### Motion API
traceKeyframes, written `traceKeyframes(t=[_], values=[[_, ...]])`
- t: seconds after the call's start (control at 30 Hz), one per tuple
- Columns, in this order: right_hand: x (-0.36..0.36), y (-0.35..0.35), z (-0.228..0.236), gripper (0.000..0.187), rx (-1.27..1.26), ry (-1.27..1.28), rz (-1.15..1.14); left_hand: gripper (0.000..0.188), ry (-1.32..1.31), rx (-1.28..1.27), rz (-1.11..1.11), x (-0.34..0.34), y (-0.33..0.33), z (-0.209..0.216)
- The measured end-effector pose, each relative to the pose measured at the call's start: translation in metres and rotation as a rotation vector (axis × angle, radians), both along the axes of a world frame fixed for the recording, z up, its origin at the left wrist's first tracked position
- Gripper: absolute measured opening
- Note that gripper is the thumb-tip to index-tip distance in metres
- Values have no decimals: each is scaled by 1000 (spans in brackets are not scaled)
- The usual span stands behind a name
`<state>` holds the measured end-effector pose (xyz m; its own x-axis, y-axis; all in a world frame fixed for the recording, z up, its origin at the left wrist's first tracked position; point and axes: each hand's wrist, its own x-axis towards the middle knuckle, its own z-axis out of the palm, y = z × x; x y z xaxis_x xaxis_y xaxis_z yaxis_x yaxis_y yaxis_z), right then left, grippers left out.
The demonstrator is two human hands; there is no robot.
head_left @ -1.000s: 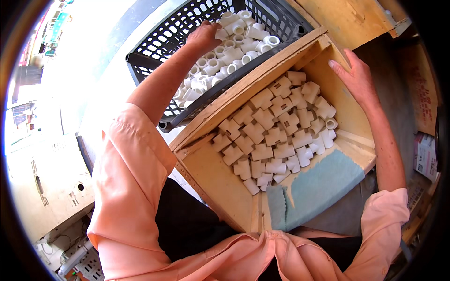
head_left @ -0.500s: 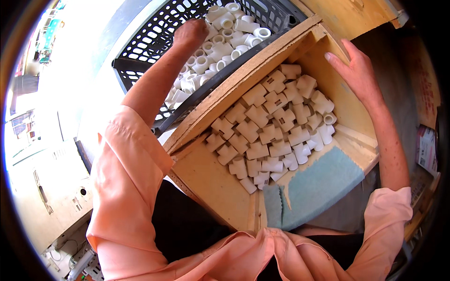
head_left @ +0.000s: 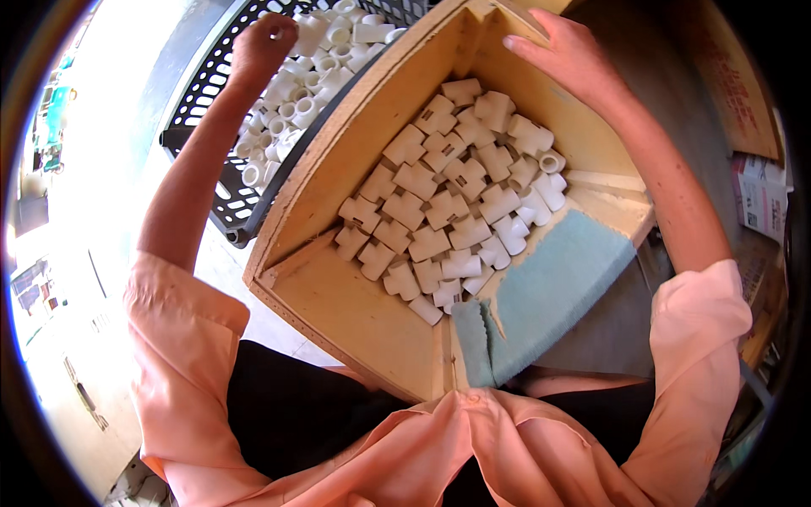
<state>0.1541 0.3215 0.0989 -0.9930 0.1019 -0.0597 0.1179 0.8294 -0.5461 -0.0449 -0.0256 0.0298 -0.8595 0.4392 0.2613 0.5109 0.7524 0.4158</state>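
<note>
My left hand (head_left: pixel 263 49) is closed over the black plastic crate (head_left: pixel 198 89), beside a heap of white pipe fittings (head_left: pixel 325 63). A small pale spot shows among its curled fingers; what it holds is mostly hidden. My right hand (head_left: pixel 574 59) grips the far right wall of a wooden box (head_left: pixel 338 338), its thumb on the inner side and its other fingers over the rim. Inside the box, white tee pipe fittings (head_left: pixel 445 209) lie close together in rough rows. A light blue cloth (head_left: pixel 562 291) covers the box's near right edge.
The crate stands against the box's far left side. On the right are a brown cardboard sheet (head_left: pixel 731 84) and a white and pink carton (head_left: pixel 760 194). A pale machine panel (head_left: pixel 72 397) is at the left, and the box rests against my lap.
The box and crate have shifted left and up in view. My left hand has drawn slightly away from the heap; my right hand keeps its grip on the wall.
</note>
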Motion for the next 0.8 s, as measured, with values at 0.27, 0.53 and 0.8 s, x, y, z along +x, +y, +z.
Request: traceKeyframes(t=[0.27,0.53,0.8], values=[[3,7,-9,47,61,169,6,29,-366,525,-5,49,21,67],[10,11,-16,39,-14,668,47,24,-683,758,-498,148,65,130],[41,-13,11,24,-11,795,334,20,-1310,550,-212,214,83,76]])
